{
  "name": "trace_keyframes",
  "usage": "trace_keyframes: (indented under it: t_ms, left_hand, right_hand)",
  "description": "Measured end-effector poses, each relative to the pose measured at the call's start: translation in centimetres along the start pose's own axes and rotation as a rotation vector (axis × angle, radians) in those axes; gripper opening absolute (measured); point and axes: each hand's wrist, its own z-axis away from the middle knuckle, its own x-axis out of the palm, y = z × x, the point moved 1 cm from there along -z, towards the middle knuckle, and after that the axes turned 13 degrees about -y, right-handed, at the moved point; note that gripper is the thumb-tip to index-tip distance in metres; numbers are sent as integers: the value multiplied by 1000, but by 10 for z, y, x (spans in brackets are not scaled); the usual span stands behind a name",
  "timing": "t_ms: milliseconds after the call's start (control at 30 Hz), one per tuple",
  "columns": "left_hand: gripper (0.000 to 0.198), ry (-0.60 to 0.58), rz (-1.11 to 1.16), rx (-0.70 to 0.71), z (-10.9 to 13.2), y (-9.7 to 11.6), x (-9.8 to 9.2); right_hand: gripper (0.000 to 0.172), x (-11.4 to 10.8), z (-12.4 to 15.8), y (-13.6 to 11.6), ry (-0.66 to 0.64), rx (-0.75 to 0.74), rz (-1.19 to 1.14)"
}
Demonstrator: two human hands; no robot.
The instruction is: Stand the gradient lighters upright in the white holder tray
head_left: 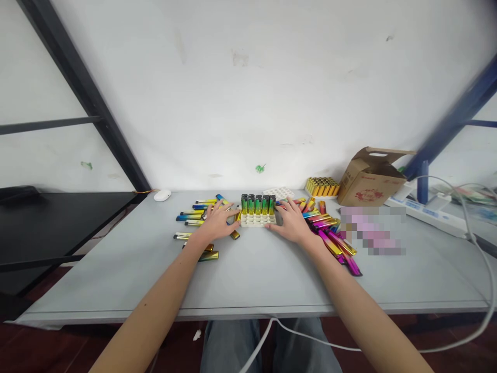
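A white lighter tray (254, 221) with rows of holes stands in front of me. Upright lighters (258, 204), green and gold with black tops, fill its back row. My left hand (218, 224) is at the tray's left end, its thumb and index finger against the side. At the right end, my right hand (291, 221) has its thumb on the front corner and its fingers along the side. Loose blue and yellow lighters (189, 223) lie around and partly beneath my left hand. Beyond my right hand is a pile of magenta, gold and red lighters (328, 233).
A second tray (279, 192), white and perforated, lies near the wall. At the back right, a tray of upright yellow lighters (322, 186) stands beside an open cardboard box (370, 178). A power strip (430, 215) and white cable are at right; a white round-edged device (162, 195) is at left.
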Motion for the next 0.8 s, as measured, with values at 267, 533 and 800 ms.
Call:
trace_keyframes:
  t_ms: [267,533,800]
  left_hand:
    - [24,-7,49,11,-1,7,-2]
    - [55,-186,18,-24,0,6,5]
    - [51,-302,14,-77,0,13,-2]
  right_hand:
    - [70,-1,0,-2,-29,2,-22]
    - [67,0,-1,-3,-27,-16,-40]
    - [68,-1,-1,-6,-53,-16,-58]
